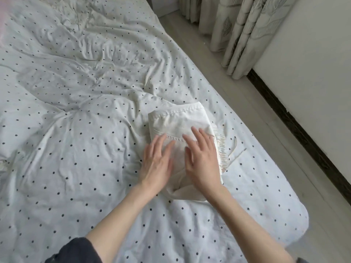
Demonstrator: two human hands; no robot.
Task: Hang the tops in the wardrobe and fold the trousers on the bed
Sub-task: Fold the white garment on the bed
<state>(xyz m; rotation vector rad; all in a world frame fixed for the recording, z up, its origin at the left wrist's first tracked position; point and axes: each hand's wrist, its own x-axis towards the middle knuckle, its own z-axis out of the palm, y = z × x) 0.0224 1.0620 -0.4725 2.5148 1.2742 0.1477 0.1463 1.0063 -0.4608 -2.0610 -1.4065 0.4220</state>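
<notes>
A folded pair of cream-white cotton trousers (180,122) with a gathered elastic waistband lies near the right edge of the bed (76,111), on its crumpled white, dark-dotted cover. Both hands lie flat on the bundle with fingers straight and released, left hand (157,164) just beside right hand (203,164).

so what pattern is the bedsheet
White with small dark polka dots, clearest in the head view.

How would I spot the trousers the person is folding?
Find the polka-dot bed cover, then its right edge near the curtains. The folded trousers lie there under both flat hands; they are plain cream, undotted, with a gathered waistband and loose drawstring.
</notes>
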